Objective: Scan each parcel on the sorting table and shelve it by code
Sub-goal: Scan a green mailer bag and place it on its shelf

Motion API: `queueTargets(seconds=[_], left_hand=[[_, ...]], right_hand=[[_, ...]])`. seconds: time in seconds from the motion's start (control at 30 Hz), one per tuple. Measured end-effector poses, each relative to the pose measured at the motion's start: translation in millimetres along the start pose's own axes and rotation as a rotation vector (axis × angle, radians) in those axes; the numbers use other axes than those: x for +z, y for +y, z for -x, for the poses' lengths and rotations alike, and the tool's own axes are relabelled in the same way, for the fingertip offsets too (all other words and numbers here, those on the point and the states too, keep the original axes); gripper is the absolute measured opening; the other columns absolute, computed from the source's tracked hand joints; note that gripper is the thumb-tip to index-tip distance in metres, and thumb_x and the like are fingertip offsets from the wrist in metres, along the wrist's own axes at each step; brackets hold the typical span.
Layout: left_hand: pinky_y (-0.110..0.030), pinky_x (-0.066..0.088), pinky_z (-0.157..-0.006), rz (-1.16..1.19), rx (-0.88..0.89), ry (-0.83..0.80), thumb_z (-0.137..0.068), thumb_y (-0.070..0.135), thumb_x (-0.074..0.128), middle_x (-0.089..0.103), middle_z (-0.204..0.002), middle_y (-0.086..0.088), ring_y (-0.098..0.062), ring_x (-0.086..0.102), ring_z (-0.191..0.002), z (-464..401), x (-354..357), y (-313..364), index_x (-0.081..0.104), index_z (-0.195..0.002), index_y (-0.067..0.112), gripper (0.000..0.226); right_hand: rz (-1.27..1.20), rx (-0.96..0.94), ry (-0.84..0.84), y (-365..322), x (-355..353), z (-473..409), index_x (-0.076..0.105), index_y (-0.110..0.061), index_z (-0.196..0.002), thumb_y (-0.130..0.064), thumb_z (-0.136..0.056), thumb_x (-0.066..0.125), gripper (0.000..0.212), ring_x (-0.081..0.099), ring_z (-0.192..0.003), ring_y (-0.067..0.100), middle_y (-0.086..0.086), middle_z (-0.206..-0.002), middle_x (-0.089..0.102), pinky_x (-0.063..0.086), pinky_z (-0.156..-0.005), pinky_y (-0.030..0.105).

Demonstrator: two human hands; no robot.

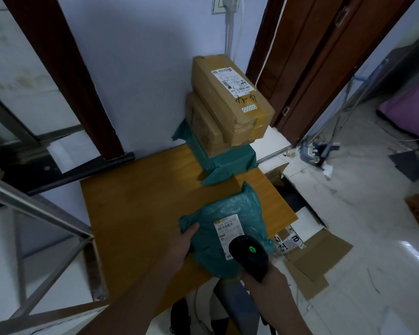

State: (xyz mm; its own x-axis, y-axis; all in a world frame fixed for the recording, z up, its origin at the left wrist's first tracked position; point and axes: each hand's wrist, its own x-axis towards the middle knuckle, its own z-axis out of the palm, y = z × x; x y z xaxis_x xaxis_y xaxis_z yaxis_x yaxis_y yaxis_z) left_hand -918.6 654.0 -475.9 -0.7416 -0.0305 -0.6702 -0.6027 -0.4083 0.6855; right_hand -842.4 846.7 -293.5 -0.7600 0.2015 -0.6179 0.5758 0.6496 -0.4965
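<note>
A green plastic mailer parcel (230,213) with a white shipping label (228,227) lies at the near edge of the wooden sorting table (136,204). My left hand (183,243) holds its left side, thumb on top. My right hand (261,282) grips a black barcode scanner (248,255) held just above the label's lower part; a green light glows on the scanner. At the table's far end stands a stack: two taped cardboard boxes (230,97) on another green parcel (225,163).
A metal shelf frame (39,213) stands to the left of the table. On the floor to the right lie opened cardboard boxes (310,252). Dark wooden door frames (307,64) rise behind the stack, with a white wall between them.
</note>
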Motion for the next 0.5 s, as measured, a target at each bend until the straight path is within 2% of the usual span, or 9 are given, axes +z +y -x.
queueTargets(seconds=[0.1,0.2,0.3,0.4,0.5], left_hand=[[-0.051,0.056,-0.104,0.007,-0.011,0.027,-0.095,0.035,0.076,0.074,-0.123,-0.005,-0.027,0.071,-0.113,3.2,0.5,0.0,0.069,-0.126,0.020,0.035],[-0.053,0.056,-0.102,0.060,-0.019,0.080,-0.095,0.032,0.076,0.074,-0.124,-0.006,-0.029,0.071,-0.113,9.4,-1.1,1.2,0.066,-0.130,0.018,0.040],[-0.049,0.060,-0.095,0.111,-0.009,0.145,-0.094,0.030,0.077,0.075,-0.120,-0.007,-0.030,0.072,-0.109,22.9,-7.5,3.6,0.067,-0.126,0.017,0.036],[-0.043,0.062,-0.081,0.124,0.058,0.196,-0.098,0.029,0.072,0.078,-0.113,-0.006,-0.029,0.074,-0.105,45.7,-19.1,-1.0,0.069,-0.119,0.018,0.024],[-0.049,0.062,-0.090,0.139,0.127,0.259,-0.101,0.031,0.069,0.077,-0.116,-0.005,-0.029,0.074,-0.106,74.2,-35.7,-21.5,0.070,-0.121,0.019,0.023]], right_hand=[[0.004,-0.004,0.022,-0.1,3.3,3.8,0.054,-0.016,-0.077,-0.018,-0.090,0.064,0.017,0.057,-0.069,0.021,0.007,-0.077,0.062,0.048,-0.070,0.030],[-0.027,0.002,0.082,4.8,3.6,11.1,0.062,-0.005,-0.083,-0.016,-0.086,0.068,0.014,0.066,-0.078,0.034,0.017,-0.080,0.068,0.052,-0.071,0.035],[-0.046,-0.061,0.082,11.9,3.5,21.3,0.067,0.002,-0.084,-0.019,-0.084,0.072,0.022,0.066,-0.071,0.033,0.020,-0.071,0.068,0.050,-0.065,0.033],[-0.018,-0.130,0.032,19.8,5.9,35.1,0.068,0.001,-0.081,-0.018,-0.085,0.071,0.019,0.061,-0.063,0.026,0.013,-0.064,0.063,0.043,-0.059,0.026],[0.030,-0.232,-0.003,35.5,11.7,50.0,0.064,-0.003,-0.067,-0.022,-0.082,0.072,0.025,0.060,-0.054,0.022,0.008,-0.053,0.058,0.043,-0.054,0.027]])
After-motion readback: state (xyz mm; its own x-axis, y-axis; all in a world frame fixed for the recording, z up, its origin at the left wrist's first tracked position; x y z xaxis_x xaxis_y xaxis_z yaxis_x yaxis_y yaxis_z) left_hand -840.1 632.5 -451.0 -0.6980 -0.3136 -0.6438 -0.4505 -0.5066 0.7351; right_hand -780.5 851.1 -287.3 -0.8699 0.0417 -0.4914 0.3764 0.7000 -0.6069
